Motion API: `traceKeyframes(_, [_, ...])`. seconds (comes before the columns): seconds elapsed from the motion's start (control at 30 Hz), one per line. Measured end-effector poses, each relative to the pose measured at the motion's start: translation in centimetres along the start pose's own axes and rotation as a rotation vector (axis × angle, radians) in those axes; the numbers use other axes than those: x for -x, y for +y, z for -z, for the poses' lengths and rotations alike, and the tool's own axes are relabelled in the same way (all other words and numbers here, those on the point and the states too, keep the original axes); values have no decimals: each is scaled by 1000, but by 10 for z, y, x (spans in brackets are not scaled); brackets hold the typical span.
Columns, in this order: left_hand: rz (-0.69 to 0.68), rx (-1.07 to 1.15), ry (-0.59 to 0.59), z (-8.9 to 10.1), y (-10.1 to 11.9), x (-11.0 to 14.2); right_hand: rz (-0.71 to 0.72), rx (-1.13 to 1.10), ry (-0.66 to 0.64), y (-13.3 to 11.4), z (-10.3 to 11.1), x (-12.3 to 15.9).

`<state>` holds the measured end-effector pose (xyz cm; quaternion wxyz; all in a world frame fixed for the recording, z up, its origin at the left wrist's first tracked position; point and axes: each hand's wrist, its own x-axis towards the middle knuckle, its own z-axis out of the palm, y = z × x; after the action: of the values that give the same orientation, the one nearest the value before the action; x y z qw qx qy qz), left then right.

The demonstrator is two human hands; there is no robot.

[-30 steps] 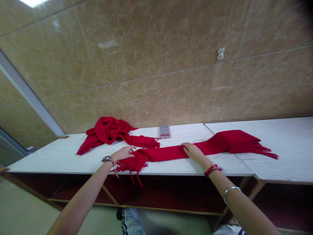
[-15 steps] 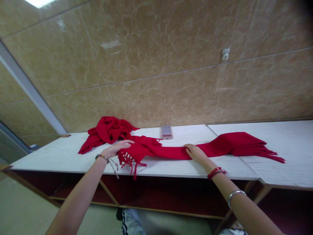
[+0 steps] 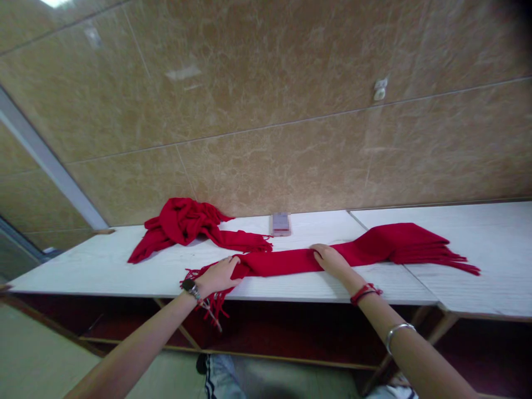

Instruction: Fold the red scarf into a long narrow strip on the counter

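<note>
A long red fringed scarf (image 3: pixel 282 263) lies in a narrow folded strip along the white cabinet top. My left hand (image 3: pixel 216 276) is over its left end, thumb and fingers closed across the cloth. Beneath that hand, tassels spread out and dangle over the front edge. Farther right along the strip, my right hand (image 3: pixel 333 262) grips the scarf, fingers bent over its far edge. To the right of this hand the scarf widens into stacked folds with fringe. A second red scarf (image 3: pixel 183 224) sits in a crumpled heap at the back left, with one fringed end stretching right.
A small blurred box-like thing (image 3: pixel 281 224) stands near the wall. The white cabinet top (image 3: pixel 103 274) has a seam on the right and open dark red shelves (image 3: pixel 291 332) below. A tan marbled wall (image 3: pixel 270 177) rises behind it. A striped trouser leg (image 3: pixel 222 377) shows underneath.
My left hand has moved right and nearer the front edge, drawing the scarf's left end away from the crumpled scarf and narrowing it. My right hand stays at about the same place.
</note>
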<state>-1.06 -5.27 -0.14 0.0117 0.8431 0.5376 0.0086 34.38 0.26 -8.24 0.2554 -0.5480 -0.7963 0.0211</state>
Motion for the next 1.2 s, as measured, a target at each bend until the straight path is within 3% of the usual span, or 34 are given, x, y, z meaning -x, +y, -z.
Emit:
traceKeyframes(0.07, [9,-84,-66,-3,4,9,3,5,3,1,-1,0])
traceKeyframes(0.17, [-4,-214,-79,10,-10,15,6,9,6,3,-3,0])
traceKeyframes(0.33, [-119,-363,113,41,-51,19,28,17,6,5,-3,0])
traceKeyframes(0.43, [-165,-417,163,33,-72,25,33,23,15,4,-3,0])
traceKeyframes(0.53, [-153,-435,50,7,-82,33,39,22,16,4,-3,0])
traceKeyframes(0.63, [-102,-393,-37,-9,-83,36,37,23,22,3,-2,1])
traceKeyframes(0.73, [-98,-369,-75,-7,-79,34,34,23,34,2,-1,1])
traceKeyframes(0.87, [-110,-330,-20,1,-64,27,35,27,35,2,-2,1])
traceKeyframes(0.97, [16,-280,46,-4,-55,21,41,26,24,3,-3,1])
traceKeyframes(1.1, [249,-175,143,-12,-60,8,49,14,21,5,-4,1])
traceKeyframes(1.2, [227,-162,131,-9,-70,2,59,9,26,5,-4,1])
